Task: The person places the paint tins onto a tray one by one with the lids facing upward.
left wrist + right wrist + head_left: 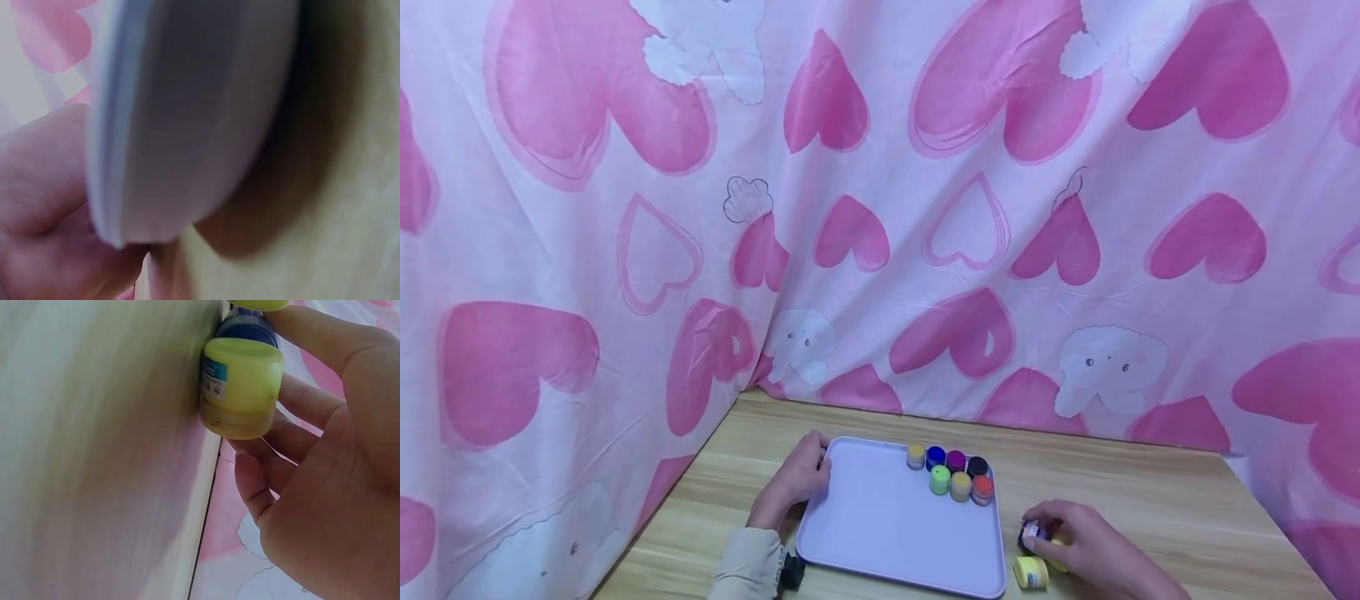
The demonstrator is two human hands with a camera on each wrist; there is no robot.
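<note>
A pale lavender tray (pixel 895 533) lies on the table, and my left hand (pixel 797 475) grips its left rim. The left wrist view shows that hand (pixel 50 206) close up against the outer wall of the tray (pixel 187 125). To the right of the tray, my right hand (pixel 1082 537) holds a small dark blue jar (pixel 1030 533) between thumb and fingers. A yellow jar (pixel 1032 572) lies nearer the front; another yellow jar (pixel 1058 552) is partly hidden by the hand. In the right wrist view, a yellow jar (pixel 240 387) stands before the dark blue jar (pixel 247 330).
Several small jars stand in two rows at the tray's back right corner, among them a blue jar (pixel 936 457), a light green jar (pixel 940 480) and a red jar (pixel 982 490). A pink heart-patterned curtain (pixel 865 325) hangs behind and left of the wooden table (pixel 1120 475).
</note>
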